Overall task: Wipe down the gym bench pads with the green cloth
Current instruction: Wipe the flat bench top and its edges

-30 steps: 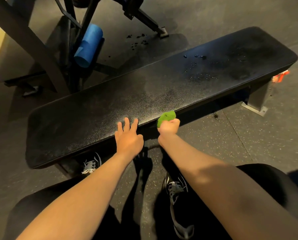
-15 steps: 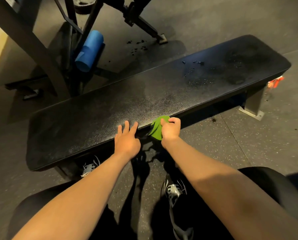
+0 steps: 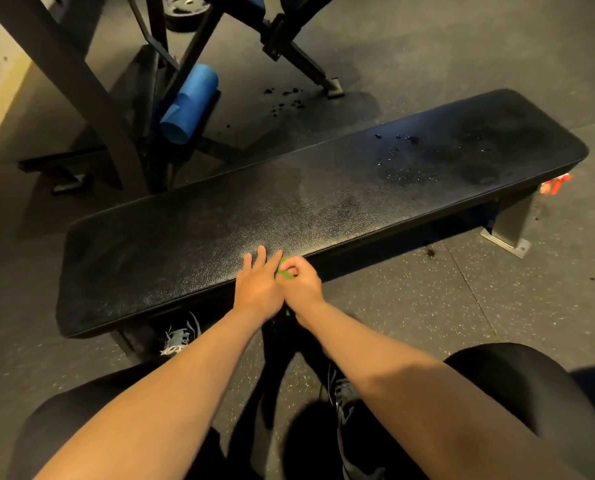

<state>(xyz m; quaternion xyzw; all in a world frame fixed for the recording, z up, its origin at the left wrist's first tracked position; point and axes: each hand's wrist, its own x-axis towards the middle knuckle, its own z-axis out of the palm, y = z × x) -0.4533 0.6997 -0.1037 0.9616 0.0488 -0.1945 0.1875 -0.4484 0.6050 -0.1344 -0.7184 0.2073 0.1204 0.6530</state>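
A long black bench pad (image 3: 323,202) runs across the view, with water drops and damp patches toward its right end. My right hand (image 3: 301,284) is closed around the green cloth (image 3: 284,268) at the pad's near edge; only a small piece of cloth shows between my two hands. My left hand (image 3: 259,285) rests flat on the near edge with fingers spread, touching the right hand and the cloth.
A black steel rack (image 3: 91,98) with a blue foam roller (image 3: 188,105) stands behind the bench on the left. A weight plate (image 3: 185,12) lies at the top. The bench's metal foot (image 3: 507,233) and an orange object (image 3: 555,183) are at right. My shoes are under me.
My right hand has slid left with the cloth along the pad's near edge until it meets my left hand. The cloth, hanging open before, is now bunched and mostly covered.
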